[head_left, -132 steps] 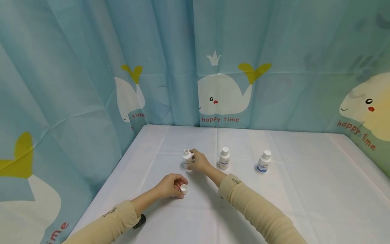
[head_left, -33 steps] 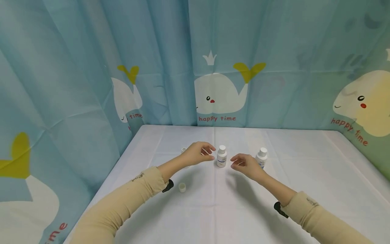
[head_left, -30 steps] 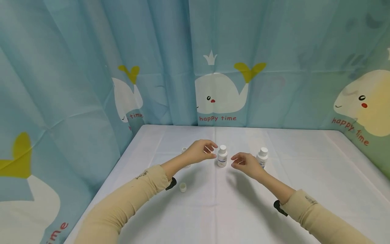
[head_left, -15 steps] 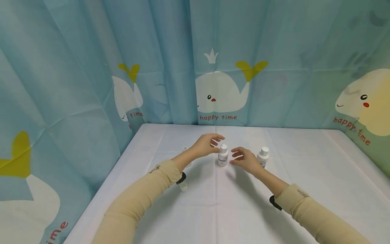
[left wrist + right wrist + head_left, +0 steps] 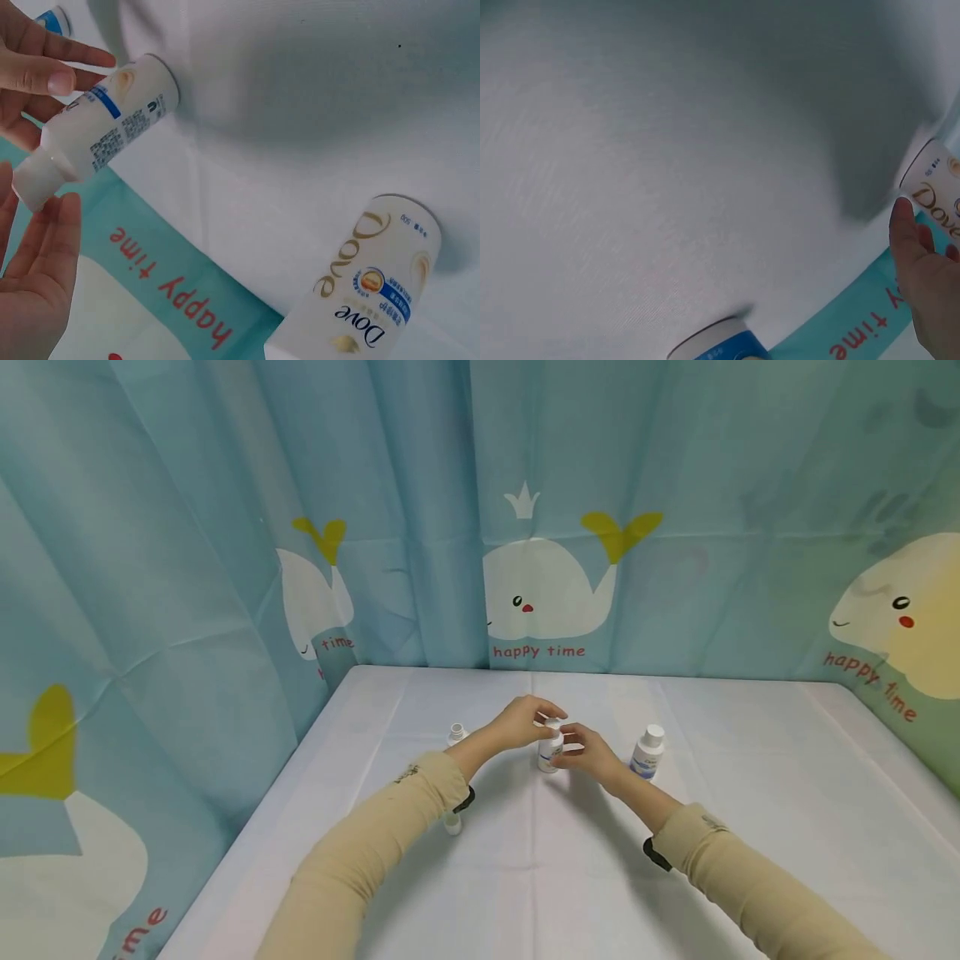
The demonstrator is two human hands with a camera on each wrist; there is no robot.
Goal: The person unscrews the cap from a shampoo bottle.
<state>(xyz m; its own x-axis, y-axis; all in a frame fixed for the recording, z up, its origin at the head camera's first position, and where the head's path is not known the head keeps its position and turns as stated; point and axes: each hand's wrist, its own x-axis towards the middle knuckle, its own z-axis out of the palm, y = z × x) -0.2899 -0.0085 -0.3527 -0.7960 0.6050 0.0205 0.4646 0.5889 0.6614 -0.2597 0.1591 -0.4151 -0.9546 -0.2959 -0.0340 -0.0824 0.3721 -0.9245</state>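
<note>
Both hands are at the middle of three small white Dove bottles [image 5: 550, 753], which stands upright. My left hand [image 5: 520, 722] comes in from above and pinches its white screw cap [image 5: 37, 180] between thumb and fingers. Lower down, my right hand [image 5: 592, 756] holds the body from the right side, thumb in front; one fingertip lies close to the base in the right wrist view. To the left stands the uncapped bottle [image 5: 457, 732], its body largely hidden behind my left arm. Its loose cap [image 5: 452, 824] sits on the table, partly covered by the black wrist camera.
A third, capped bottle [image 5: 647, 752] with a blue label stands to the right, just beyond my right hand. The white tablecloth [image 5: 750, 827] reaches back to a blue curtain [image 5: 420, 527] printed with whales, which also hangs along the left side.
Earlier my hands were at the left bottle, the left one holding its removed cap. Since then that cap has been set down; both hands have moved right and closed in on the middle bottle.
</note>
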